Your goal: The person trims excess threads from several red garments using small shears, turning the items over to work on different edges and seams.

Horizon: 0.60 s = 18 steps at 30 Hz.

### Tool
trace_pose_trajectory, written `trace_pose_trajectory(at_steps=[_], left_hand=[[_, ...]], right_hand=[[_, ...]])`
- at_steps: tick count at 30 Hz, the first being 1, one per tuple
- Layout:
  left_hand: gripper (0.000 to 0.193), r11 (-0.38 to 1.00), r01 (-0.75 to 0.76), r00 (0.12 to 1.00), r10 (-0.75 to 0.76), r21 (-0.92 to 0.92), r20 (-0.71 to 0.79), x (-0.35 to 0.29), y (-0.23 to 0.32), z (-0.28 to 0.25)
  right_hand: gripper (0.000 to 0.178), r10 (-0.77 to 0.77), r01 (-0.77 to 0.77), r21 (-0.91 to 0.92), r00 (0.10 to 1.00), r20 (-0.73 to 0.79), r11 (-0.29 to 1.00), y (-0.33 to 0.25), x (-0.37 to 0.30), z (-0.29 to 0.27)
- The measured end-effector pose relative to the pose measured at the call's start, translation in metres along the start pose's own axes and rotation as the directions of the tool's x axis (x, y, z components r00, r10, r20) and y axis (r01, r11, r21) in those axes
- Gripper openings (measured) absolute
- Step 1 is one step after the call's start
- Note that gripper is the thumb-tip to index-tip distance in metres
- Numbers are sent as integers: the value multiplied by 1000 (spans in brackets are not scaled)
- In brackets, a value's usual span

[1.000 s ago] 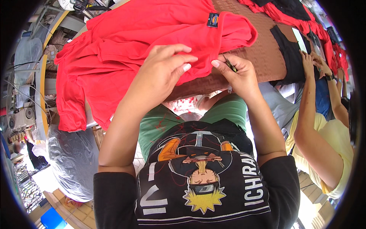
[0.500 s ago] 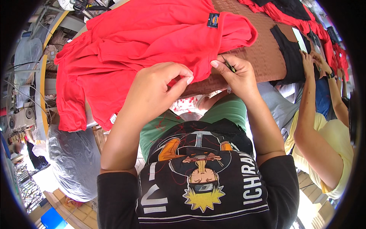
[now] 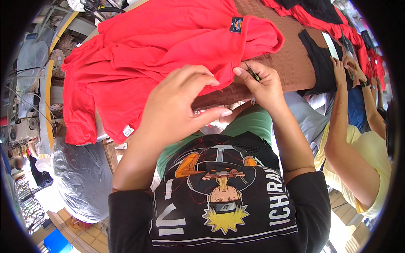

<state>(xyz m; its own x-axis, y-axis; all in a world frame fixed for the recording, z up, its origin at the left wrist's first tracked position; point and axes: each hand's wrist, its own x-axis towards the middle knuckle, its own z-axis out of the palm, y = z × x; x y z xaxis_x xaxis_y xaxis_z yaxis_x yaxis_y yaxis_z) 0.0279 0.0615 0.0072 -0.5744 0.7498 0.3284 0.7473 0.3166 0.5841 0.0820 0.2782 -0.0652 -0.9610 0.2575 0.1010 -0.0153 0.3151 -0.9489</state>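
Note:
A red garment (image 3: 160,42) lies bunched over the table edge in front of me, with a dark label (image 3: 236,25) at its neckline and a white tag (image 3: 128,130) at its lower left. My left hand (image 3: 179,95) hovers at the garment's near edge, thumb and fingers spread with nothing between them. Closed, my right hand (image 3: 265,86) keeps small thread snips (image 3: 253,73) in its palm, the blades pointing up past the fingers. Its thumb and fingertip meet the garment's near right edge; whether they pinch the cloth I cannot tell.
Brown patterned cloth (image 3: 291,63) covers the table. At the right, a co-worker's hands (image 3: 341,71) are over a black garment (image 3: 316,59). More red and black clothing (image 3: 325,19) lies along the far right. A plastic-covered bundle (image 3: 80,181) stands at the lower left.
My left hand has opened from a pinch, its thumb dropping away from the fingers. My right hand stays nearly where it was, with the snips still in it.

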Motion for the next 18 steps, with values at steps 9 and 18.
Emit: trace_pose_trajectory(at_steps=[9, 18], left_hand=[[51, 972, 173, 985, -165, 157, -59, -2, 14, 39], [16, 990, 133, 968, -119, 49, -219, -2, -8, 43]], right_hand=[[18, -62, 62, -22, 998, -8, 998, 2, 1, 0], [19, -38, 39, 61, 999, -12, 997, 2, -1, 0]])
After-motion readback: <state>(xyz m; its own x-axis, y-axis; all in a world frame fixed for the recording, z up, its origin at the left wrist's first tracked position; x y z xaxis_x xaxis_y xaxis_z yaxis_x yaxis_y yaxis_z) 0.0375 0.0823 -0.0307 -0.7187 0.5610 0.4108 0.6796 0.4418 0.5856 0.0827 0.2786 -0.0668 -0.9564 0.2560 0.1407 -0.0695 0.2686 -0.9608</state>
